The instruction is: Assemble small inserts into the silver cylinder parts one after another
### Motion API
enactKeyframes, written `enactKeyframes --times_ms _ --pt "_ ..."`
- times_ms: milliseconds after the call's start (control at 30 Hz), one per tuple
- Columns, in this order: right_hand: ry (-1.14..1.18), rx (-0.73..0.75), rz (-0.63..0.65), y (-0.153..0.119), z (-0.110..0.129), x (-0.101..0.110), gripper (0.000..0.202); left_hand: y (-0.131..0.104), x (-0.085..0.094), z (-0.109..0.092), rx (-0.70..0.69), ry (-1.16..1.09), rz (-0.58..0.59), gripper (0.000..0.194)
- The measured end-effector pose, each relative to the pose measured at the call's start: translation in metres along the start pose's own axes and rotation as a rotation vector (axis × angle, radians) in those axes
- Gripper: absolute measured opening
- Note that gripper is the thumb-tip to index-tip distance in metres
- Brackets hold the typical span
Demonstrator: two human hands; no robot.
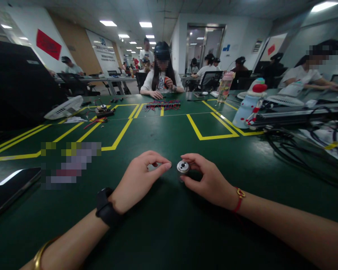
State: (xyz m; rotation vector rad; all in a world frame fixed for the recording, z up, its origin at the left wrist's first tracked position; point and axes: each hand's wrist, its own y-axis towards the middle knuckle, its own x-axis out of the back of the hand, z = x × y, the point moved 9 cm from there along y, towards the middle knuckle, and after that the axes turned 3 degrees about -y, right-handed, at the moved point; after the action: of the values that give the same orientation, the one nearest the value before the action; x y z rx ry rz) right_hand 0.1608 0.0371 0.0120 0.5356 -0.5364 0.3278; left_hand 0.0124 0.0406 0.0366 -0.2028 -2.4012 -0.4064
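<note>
Metal cylinder (183,168) is upright just below the centre of my feed, held between the thumb and fingers of the right hand (210,180), which lies at its four o'clock; its top face has dark openings. At nine o'clock I see the left hand (142,175), pinched narrow on a tiny dark piece (170,165), too small to identify. Out at one o'clock stands a pink-lidded clear bottle (224,90), yellow and green showing in or on it; at two, a blue bottle (243,111) hides its contents.
</note>
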Motion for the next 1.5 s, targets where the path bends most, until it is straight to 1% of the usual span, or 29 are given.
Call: enactKeyframes --times_ms 67,133,233,300,433,533,567,633,700,800,867,900,967,1000,1033,1067,1100,1133,1167,1200,1233,1267,1300,1333,1367,1400,1433,1467,1500 --pt "-0.026 0.004 -0.001 0.0 0.0 0.0 0.047 -0.003 -0.01 0.009 0.0 0.04 0.078 0.024" --pt "-0.036 0.002 -0.004 0.0 -0.001 0.001 0.046 -0.004 -0.021 0.014 -0.013 0.101 0.139 0.022" --pt "-0.02 -0.003 0.017 0.001 -0.003 -0.001 0.045 -0.005 -0.03 0.016 -0.027 0.164 0.159 0.022" --pt "-0.009 -0.003 0.04 0.001 -0.002 -0.004 0.046 -0.004 -0.034 0.015 -0.026 0.158 0.166 0.023" --pt "0.015 -0.008 0.036 0.0 0.0 -0.003 0.044 -0.004 -0.032 0.014 -0.019 0.101 0.166 0.024" --pt "0.024 -0.045 -0.015 0.004 -0.006 0.01 0.041 -0.004 -0.022 0.018 0.019 0.034 0.148 0.027" --pt "0.013 -0.071 -0.046 0.006 -0.012 0.019 0.041 -0.004 -0.015 0.02 0.044 0.021 0.131 0.029" --pt "-0.05 -0.154 -0.138 0.011 -0.029 0.049 0.041 -0.006 0.0 0.03 0.116 0.014 0.089 0.032" --pt "-0.228 -0.276 -0.259 0.015 -0.054 0.093 0.041 -0.01 0.017 0.046 0.218 0.007 0.052 0.036" --pt "-0.613 -0.456 -0.419 0.012 -0.09 0.169 0.039 -0.019 0.035 0.072 0.362 -0.02 0.023 0.041" --pt "-0.77 -0.586 -0.471 0.004 -0.116 0.213 0.038 -0.022 0.042 0.085 0.398 -0.043 -0.003 0.042" --pt "-0.802 -0.654 -0.479 -0.001 -0.128 0.23 0.038 -0.023 0.044 0.089 0.4 -0.056 -0.013 0.041" --pt "-0.822 -0.776 -0.473 -0.012 -0.148 0.252 0.04 -0.023 0.044 0.093 0.398 -0.078 -0.016 0.041" --pt "-0.841 -0.799 -0.475 -0.015 -0.151 0.257 0.042 -0.022 0.043 0.094 0.398 -0.085 -0.01 0.04" --pt "-0.872 -0.781 -0.49 -0.015 -0.147 0.257 0.046 -0.022 0.042 0.094 0.398 -0.09 -0.003 0.04" --pt "-0.918 -0.742 -0.511 -0.013 -0.137 0.252 0.052 -0.022 0.04 0.093 0.398 -0.094 0.003 0.04" --pt "-0.972 -0.688 -0.535 -0.01 -0.124 0.242 0.058 -0.022 0.039 0.092 0.4 -0.095 0.006 0.039" --pt "-1.013 -0.608 -0.542 -0.005 -0.107 0.225 0.062 -0.022 0.039 0.091 0.403 -0.094 0.007 0.039" --pt "-1.018 -0.503 -0.513 0.002 -0.089 0.201 0.061 -0.022 0.038 0.091 0.408 -0.089 0.007 0.04" --pt "-0.988 -0.41 -0.453 0.009 -0.072 0.173 0.057 -0.022 0.038 0.09 0.412 -0.081 0.008 0.04" --pt "-0.894 -0.257 -0.333 0.016 -0.054 0.136 0.048 -0.022 0.037 0.089 0.413 -0.073 0.009 0.04" --pt "-0.764 -0.104 -0.17 0.021 -0.035 0.094 0.043 -0.022 0.037 0.088 0.411 -0.065 0.009 0.04" --pt "-0.643 0.001 -0.029 0.02 -0.019 0.057 0.043 -0.022 0.036 0.087 0.405 -0.059 0.01 0.04" --pt "-0.557 0.067 0.078 0.017 -0.005 0.026 0.044 -0.022 0.036 0.086 0.396 -0.055 0.008 0.04" --pt "-0.493 0.112 0.167 0.013 0.005 0.0 0.042 -0.021 0.035 0.085 0.387 -0.052 0.005 0.039" --pt "-0.454 0.134 0.227 0.009 0.012 -0.018 0.037 -0.021 0.035 0.083 0.379 -0.05 0.003 0.039" --pt "-0.431 0.141 0.264 0.007 0.016 -0.03 0.03 -0.021 0.035 0.082 0.374 -0.048 0.001 0.038" --pt "-0.417 0.138 0.28 0.006 0.016 -0.034 0.024 -0.021 0.034 0.082 0.372 -0.046 0.004 0.038" --pt "-0.408 0.129 0.277 0.008 0.014 -0.032 0.022 -0.022 0.034 0.081 0.372 -0.047 0.008 0.038"
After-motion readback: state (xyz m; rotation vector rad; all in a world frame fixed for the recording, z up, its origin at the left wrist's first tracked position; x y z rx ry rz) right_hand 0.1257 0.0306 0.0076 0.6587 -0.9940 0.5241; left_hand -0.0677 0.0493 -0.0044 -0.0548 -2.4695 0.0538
